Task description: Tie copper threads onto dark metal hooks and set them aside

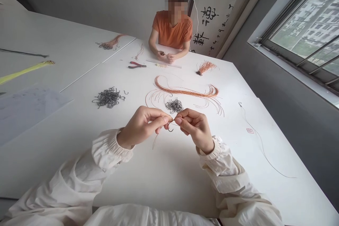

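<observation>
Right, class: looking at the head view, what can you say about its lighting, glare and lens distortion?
In the head view, the wide lens bows the edges of the table; the window is the brightest area, its glass washed pale; the left hand and right hand look fairly sharp, casting only soft shadows.

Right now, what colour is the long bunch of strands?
The bunch is coppery orange, clearest in the head view.

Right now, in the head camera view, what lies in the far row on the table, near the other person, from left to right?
A bundle of copper-coloured strands → red-handled pliers → a long ruler → a small tuft of copper-coloured strands
</observation>
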Tool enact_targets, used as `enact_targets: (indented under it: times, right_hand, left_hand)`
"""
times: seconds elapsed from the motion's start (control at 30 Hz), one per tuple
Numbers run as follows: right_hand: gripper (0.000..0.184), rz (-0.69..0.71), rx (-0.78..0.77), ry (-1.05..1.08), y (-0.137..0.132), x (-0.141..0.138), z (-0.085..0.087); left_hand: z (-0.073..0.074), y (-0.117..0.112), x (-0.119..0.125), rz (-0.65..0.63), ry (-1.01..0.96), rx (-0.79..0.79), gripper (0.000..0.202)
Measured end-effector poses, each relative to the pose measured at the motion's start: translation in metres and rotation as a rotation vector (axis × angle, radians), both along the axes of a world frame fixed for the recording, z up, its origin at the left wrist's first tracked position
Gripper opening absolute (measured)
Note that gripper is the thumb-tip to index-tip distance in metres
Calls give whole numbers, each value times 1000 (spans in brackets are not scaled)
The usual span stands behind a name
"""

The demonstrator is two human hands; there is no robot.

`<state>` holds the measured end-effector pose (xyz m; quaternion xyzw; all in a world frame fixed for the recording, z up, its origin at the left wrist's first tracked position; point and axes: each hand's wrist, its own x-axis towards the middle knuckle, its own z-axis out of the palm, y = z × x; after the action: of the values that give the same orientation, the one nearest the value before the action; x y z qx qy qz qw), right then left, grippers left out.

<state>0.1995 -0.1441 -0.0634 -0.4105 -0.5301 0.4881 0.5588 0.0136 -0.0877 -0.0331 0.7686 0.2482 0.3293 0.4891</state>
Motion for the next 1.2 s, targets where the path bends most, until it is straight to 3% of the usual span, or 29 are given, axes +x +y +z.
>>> enact_targets:
  times: [0.1,0.47,0.57,0.7,0.87,1.0,1.2]
  right_hand:
    - [23,0,-6,-30,0,4,1]
    - [19,53,-9,-3,5,3,-1]
    - [15,2,58,-146,2,1,-4]
    - [6,-133,261,-499,-5,-2,-2]
    - [11,-113,408,-710,-10,3,9]
    - [10,-54,320,-638,-9,10,19]
    - [11,198,-50,-305,6,23,18]
  left_hand:
    - [3,0,0,-32,-9,-60,21]
    - [0,-5,3,176,28,310,19]
    - [-3,-3,3,212,39,368,19]
    - [-8,0,3,223,108,461,23]
    - [-12,1,4,153,156,543,25]
    - [-14,-1,4,4,147,568,26]
    - [-10,-8,4,-101,99,533,27]
